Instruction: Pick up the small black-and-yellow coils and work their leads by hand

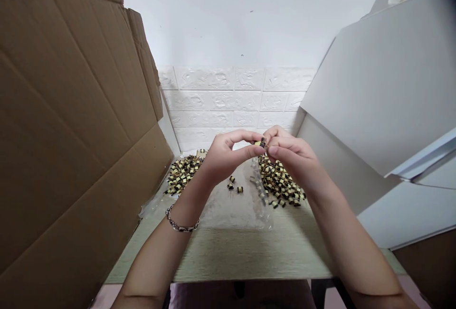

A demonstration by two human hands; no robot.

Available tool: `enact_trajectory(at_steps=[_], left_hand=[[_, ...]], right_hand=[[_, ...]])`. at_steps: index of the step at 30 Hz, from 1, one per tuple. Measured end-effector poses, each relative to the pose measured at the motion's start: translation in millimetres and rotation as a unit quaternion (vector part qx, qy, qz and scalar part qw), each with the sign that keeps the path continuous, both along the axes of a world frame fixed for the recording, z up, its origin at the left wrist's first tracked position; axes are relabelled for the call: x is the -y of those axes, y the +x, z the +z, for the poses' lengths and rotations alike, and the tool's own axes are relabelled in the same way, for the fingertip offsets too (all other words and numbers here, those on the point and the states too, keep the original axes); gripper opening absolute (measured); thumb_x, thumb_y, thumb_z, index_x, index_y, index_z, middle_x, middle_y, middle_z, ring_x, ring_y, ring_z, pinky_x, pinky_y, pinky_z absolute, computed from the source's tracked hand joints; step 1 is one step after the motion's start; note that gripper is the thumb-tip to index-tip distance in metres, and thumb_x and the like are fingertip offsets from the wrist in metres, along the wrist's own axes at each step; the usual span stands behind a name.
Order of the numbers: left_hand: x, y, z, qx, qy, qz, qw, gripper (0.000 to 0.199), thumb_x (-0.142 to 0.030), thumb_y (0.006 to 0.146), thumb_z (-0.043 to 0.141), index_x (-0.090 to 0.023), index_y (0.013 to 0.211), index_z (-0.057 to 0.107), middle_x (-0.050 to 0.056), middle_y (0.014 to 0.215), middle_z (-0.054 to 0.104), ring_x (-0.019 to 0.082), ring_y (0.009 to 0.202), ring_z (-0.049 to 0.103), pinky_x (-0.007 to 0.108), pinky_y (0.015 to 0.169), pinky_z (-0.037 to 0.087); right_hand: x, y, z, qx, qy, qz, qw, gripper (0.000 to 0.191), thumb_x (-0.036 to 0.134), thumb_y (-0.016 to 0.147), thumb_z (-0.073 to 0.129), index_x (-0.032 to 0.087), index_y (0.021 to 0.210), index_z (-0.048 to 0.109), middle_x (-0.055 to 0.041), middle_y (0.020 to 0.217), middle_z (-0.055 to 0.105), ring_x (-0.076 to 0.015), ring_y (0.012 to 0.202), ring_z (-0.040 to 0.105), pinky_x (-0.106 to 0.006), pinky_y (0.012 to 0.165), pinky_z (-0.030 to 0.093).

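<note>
My left hand [230, 152] pinches a small yellow-and-black coil [261, 143] between thumb and forefinger, above the table. Meeting it from the other side, my right hand [294, 157] has its thumb and fingertips closed at the coil's end, where thin copper-coloured wire leads show. The fingertips partly cover the coil. Below the hands, a few loose coils [240, 189] lie on a clear plastic bag [235, 214]. A heap of similar coils [281, 183] is under my right hand, and another heap [183, 173] lies left of my left wrist.
The pale green table [249, 257] ends close in front of my body. A tall cardboard sheet [78, 109] walls off the left side, and white panels [384, 86] stand on the right. Behind the table is a white brick-patterned wall [213, 100].
</note>
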State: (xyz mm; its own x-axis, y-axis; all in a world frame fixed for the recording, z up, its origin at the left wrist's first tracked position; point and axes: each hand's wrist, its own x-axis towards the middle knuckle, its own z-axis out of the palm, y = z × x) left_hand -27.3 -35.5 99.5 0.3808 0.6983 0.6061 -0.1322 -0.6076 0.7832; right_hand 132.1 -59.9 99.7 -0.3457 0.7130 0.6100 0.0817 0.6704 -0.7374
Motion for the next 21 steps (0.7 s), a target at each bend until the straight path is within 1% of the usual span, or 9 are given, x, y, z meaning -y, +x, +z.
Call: enact_trajectory(at_steps=[2,4,6,8,11,14,17,19,21], left_hand=[[-1.8,-0.3,-1.1,0.019,-0.058,-0.069,0.996,0.015,-0.028,0.066,0.064,-0.018,0.077,0.064,0.001,0.077,0.063,0.012,0.076,0.054,0.026,0.075,0.038],[-4.4,-0.6,-2.3,0.033,-0.097,-0.13,0.986,0.016,-0.031,0.067,0.062,-0.018,0.076,0.065,0.0,0.073,0.062,0.011,0.073,0.053,0.026,0.075,0.037],[-6.8,-0.6,-3.5,0.04,-0.126,-0.171,0.976,0.019,-0.034,0.067,0.062,-0.017,0.075,0.065,0.0,0.07,0.061,0.01,0.072,0.051,0.025,0.075,0.035],[-8.2,-0.5,-4.5,0.043,-0.149,-0.195,0.968,0.023,-0.038,0.067,0.061,-0.016,0.076,0.065,0.0,0.069,0.059,0.009,0.072,0.049,0.025,0.075,0.034],[-8.4,-0.6,-5.3,0.042,-0.181,-0.22,0.958,0.028,-0.041,0.067,0.06,-0.015,0.075,0.064,0.001,0.068,0.056,0.01,0.07,0.047,0.024,0.073,0.033],[-7.7,-1.2,-5.4,0.029,-0.217,-0.232,0.948,0.027,-0.041,0.066,0.06,-0.015,0.075,0.063,0.0,0.068,0.053,0.009,0.07,0.045,0.024,0.071,0.031],[-7.5,-1.7,-5.3,0.016,-0.234,-0.234,0.944,0.026,-0.04,0.065,0.062,-0.014,0.072,0.061,0.0,0.068,0.051,0.009,0.07,0.043,0.024,0.07,0.029],[-7.8,-1.5,-5.4,0.009,-0.237,-0.228,0.944,0.026,-0.04,0.065,0.062,-0.014,0.068,0.059,0.0,0.068,0.05,0.009,0.069,0.042,0.024,0.07,0.029],[-8.0,-1.0,-5.7,0.003,-0.237,-0.226,0.945,0.027,-0.041,0.065,0.061,-0.014,0.066,0.058,0.0,0.067,0.049,0.009,0.069,0.041,0.024,0.069,0.029]], right_hand=[[-0.7,0.2,-0.2,0.005,0.008,-0.01,1.0,0.024,0.028,0.078,0.047,0.018,0.056,0.051,-0.0008,0.078,0.041,-0.0126,0.078,0.04,-0.028,0.071,0.032],[-1.3,0.5,-0.6,0.01,0.017,-0.018,1.0,0.023,0.028,0.078,0.048,0.018,0.057,0.052,-0.0004,0.076,0.04,-0.0122,0.076,0.04,-0.028,0.07,0.032],[-1.5,0.8,-0.7,0.014,0.025,-0.024,0.999,0.024,0.028,0.079,0.047,0.018,0.058,0.05,0.0,0.073,0.04,-0.0116,0.073,0.04,-0.028,0.069,0.032],[-0.9,1.1,-0.2,0.02,0.032,-0.029,0.999,0.024,0.028,0.08,0.045,0.018,0.058,0.049,0.0003,0.071,0.04,-0.0112,0.071,0.04,-0.027,0.067,0.032],[0.7,1.5,1.6,0.042,0.055,-0.044,0.997,0.023,0.027,0.081,0.043,0.018,0.06,0.048,0.0005,0.069,0.042,-0.0108,0.069,0.041,-0.027,0.065,0.033],[1.8,1.8,4.1,0.083,0.109,-0.105,0.985,0.022,0.026,0.081,0.043,0.018,0.061,0.05,0.001,0.066,0.045,-0.0106,0.066,0.043,-0.027,0.063,0.034],[2.6,2.1,5.9,0.134,0.191,-0.19,0.954,0.022,0.023,0.08,0.044,0.018,0.059,0.049,0.0022,0.06,0.046,-0.0102,0.063,0.043,-0.029,0.066,0.033],[3.5,2.2,6.3,0.165,0.24,-0.232,0.928,0.021,0.021,0.078,0.044,0.018,0.057,0.048,0.0031,0.058,0.046,-0.0097,0.062,0.043,-0.031,0.072,0.032],[4.8,2.3,6.0,0.185,0.272,-0.269,0.905,0.02,0.02,0.078,0.044,0.019,0.058,0.047,0.0037,0.059,0.048,-0.0091,0.062,0.044,-0.034,0.079,0.03]])
